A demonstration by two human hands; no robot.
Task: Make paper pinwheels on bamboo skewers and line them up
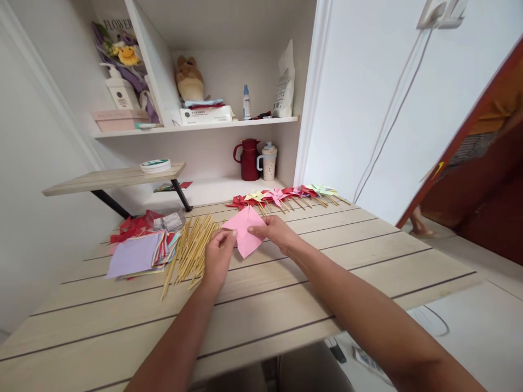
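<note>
Flanking pink paper (246,233): sticks (191,248), pinwheels (286,195).

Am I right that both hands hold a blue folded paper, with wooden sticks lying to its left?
Not quite: the head view shows the folded paper is pink, not blue. The left hand and right hand hold it, with wooden sticks to its left.

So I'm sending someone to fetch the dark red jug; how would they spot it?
Look at the white shelving behind the wooden table. In the lower recess, under the shelf, stands the dark red jug beside a pale speckled cup. It is the taller, only solid red vessel there.
</note>
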